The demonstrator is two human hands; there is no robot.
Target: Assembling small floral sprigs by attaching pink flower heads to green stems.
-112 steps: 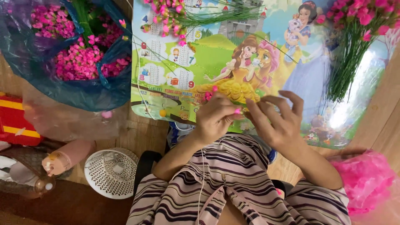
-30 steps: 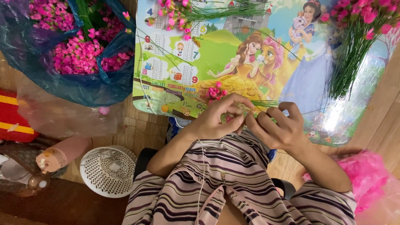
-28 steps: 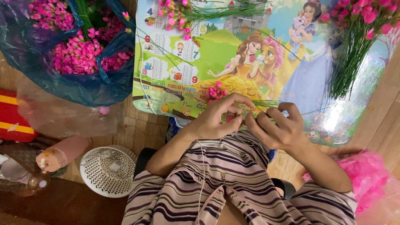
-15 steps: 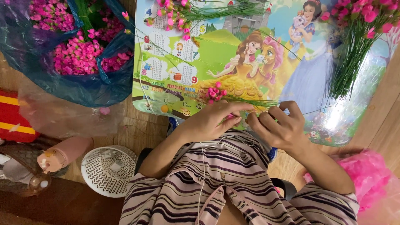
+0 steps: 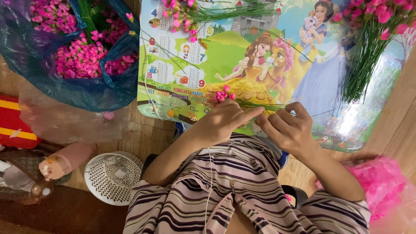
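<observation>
Since half a second ago almost nothing has shifted: both hands have stayed at the near edge of the picture mat (image 5: 182,93), and the pink flower sprig (image 5: 224,95) now shows just past the knuckles of the left hand (image 5: 221,123). That sprig lies on the mat with its thin green stem (image 5: 260,105) running toward the right hand (image 5: 288,130), and both hands pinch narrowly on the stem, fingertips nearly meeting over the mat's near edge. On the mat's far edge, toward its left, lies a bundle of pink buds on green wires (image 5: 203,11); at its far right corner a thicker sheaf of green stems with pink heads (image 5: 368,47) fans across it. Left of the mat, a blue plastic bag (image 5: 65,93) stands open, filled with loose pink blossoms (image 5: 82,58). Below that bag, nearer the person than the mat, a clear plastic sheet (image 5: 65,121) lies on the wooden floor (image 5: 143,134), and beside it sits a round white fan grille (image 5: 113,177). Right of the mat's near corner, by the right forearm, is a heap of pink petals in a thin bag (image 5: 381,186). A white cord (image 5: 209,173) hangs down the striped shirt (image 5: 208,195).
</observation>
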